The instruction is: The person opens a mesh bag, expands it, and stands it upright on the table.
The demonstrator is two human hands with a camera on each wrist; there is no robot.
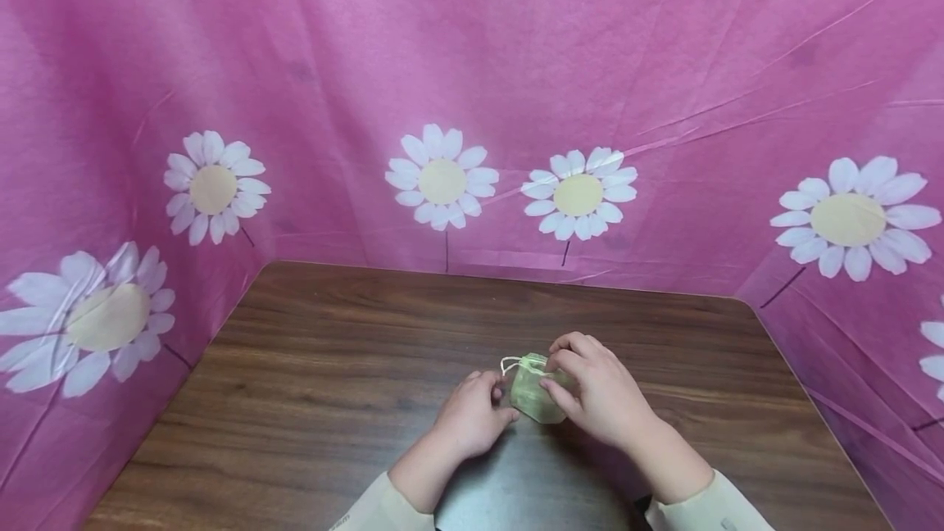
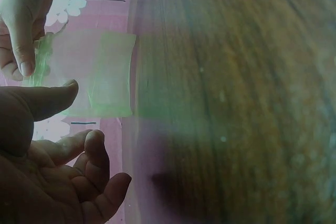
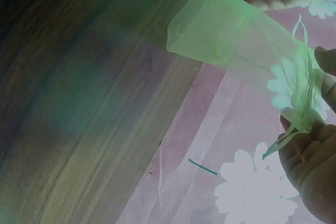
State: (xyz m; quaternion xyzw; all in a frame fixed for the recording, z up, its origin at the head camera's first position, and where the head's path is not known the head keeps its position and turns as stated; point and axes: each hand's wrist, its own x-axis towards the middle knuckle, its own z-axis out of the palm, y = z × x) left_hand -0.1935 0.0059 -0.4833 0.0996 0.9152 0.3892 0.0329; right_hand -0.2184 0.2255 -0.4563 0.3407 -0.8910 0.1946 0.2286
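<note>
A small sheer green drawstring pouch [image 1: 537,404] hangs over the table, its gathered neck uppermost and a pale cord loop [image 1: 506,366] sticking out to the left. My right hand [image 1: 601,392] pinches the pouch near its gathered neck [image 3: 303,80], as the right wrist view shows. Left of the pouch is my left hand [image 1: 472,415], thumb and fingers apart and loosely bent, with nothing between them. Seen from the left wrist, the thin pouch body [image 2: 113,72] is flat and see-through, beyond the left thumb [image 2: 55,100].
Beneath the hands is a dark brown wood-grain table [image 1: 332,359] with rounded far corners. A pink cloth [image 1: 332,64] printed with large white daisies stands behind it and along both sides. Light-coloured sleeves [image 1: 387,506] cover the forearms.
</note>
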